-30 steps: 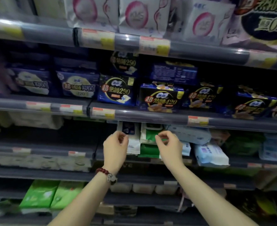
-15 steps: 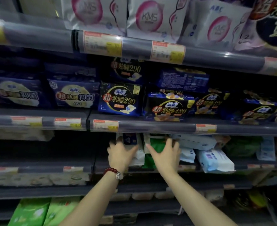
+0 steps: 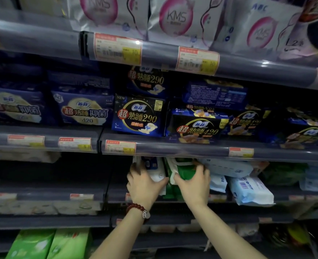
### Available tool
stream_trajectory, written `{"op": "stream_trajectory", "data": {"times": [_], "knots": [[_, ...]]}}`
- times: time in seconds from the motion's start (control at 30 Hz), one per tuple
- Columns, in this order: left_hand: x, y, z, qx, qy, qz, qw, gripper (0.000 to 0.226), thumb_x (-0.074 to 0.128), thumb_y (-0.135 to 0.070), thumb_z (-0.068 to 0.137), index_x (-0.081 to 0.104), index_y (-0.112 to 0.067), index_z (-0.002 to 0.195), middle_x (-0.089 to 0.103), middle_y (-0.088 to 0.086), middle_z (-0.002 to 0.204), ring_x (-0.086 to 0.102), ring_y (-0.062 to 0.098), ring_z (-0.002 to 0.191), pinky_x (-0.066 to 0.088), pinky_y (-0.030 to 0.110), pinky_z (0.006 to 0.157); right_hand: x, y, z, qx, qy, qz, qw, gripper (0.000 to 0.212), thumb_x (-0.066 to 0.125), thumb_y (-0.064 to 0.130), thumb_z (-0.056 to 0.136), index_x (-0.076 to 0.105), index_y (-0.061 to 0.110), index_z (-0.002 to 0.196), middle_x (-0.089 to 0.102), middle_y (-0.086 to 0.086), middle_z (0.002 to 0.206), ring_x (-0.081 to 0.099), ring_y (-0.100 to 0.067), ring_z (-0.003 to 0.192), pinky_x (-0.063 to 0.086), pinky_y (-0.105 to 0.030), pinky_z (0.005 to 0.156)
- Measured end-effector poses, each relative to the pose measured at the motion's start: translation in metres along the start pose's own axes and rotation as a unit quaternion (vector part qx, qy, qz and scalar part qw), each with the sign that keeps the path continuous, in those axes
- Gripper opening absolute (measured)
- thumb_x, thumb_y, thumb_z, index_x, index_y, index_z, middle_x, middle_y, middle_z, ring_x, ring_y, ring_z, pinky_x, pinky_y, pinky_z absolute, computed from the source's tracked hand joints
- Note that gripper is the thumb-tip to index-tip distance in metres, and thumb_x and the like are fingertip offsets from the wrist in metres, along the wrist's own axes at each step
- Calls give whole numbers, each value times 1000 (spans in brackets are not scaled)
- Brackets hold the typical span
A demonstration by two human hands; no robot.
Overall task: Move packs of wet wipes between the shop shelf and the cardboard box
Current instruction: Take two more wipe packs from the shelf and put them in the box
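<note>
Both hands have advanced into the wet-wipe shelf (image 3: 173, 198) over the last second; previously they pinched at the pack tops from the front, and now they wrap around the packs. The left hand (image 3: 145, 186) grips the white pack (image 3: 158, 175), fingers curled over its left edge and thumb against its right side. The right hand (image 3: 193, 186) grips the green pack (image 3: 185, 172), standing just right of the white pack and touching it, with fingers curled over its far side. Both packs stand upright, still on the shelf. Immediately right of the green pack lie the pale blue packs (image 3: 251, 189), one tilted over the shelf lip. Directly above the white pack, the price rail (image 3: 191, 148) hides the pack tops. The cardboard box is not in view.

Assessment: the change from pinch to full grip indicates either seating the packs in place or preparing to withdraw them; which of these cannot be determined.
</note>
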State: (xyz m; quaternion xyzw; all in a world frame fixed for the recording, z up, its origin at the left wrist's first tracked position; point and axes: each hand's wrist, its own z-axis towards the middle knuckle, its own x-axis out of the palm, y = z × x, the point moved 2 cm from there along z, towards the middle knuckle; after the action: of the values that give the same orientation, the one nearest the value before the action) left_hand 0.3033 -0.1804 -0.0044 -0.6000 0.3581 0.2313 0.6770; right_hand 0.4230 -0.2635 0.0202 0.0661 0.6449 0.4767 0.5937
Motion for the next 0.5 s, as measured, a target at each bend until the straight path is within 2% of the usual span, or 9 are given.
{"op": "stream_trajectory", "data": {"times": [0.13,0.23,0.4,0.5], "knots": [[-4,6,4,2,-7,-7,1000,103,65,-63,64,17,-25,146,32,11,146,37,35,127,40,46,100,-7,-11,1,-21,9,47,999,55,79,35,71,53,13,114,49,-5,123,45,-28,121,43,-40,94],[-7,11,7,-3,-3,6,1000,104,65,-63,63,16,-27,147,29,8,149,33,34,131,35,47,104,-5,-12,0,-31,15,45,998,55,77,35,73,50,13,115,49,-6,123,44,-28,121,42,-38,94],[-3,1,4,-29,-15,37,999,109,61,-73,62,13,-25,147,22,8,154,23,35,137,28,49,109,6,1,-1,-4,-1,5,1000,83,74,61,69,46,8,126,45,-14,130,39,-34,125,41,-46,100],[2,-1,2,-50,-27,43,997,109,59,-76,61,15,-27,146,18,9,155,20,36,138,28,51,109,11,8,-4,18,-19,-8,1000,87,73,63,68,46,8,128,44,-15,132,37,-34,125,41,-46,99]]}}
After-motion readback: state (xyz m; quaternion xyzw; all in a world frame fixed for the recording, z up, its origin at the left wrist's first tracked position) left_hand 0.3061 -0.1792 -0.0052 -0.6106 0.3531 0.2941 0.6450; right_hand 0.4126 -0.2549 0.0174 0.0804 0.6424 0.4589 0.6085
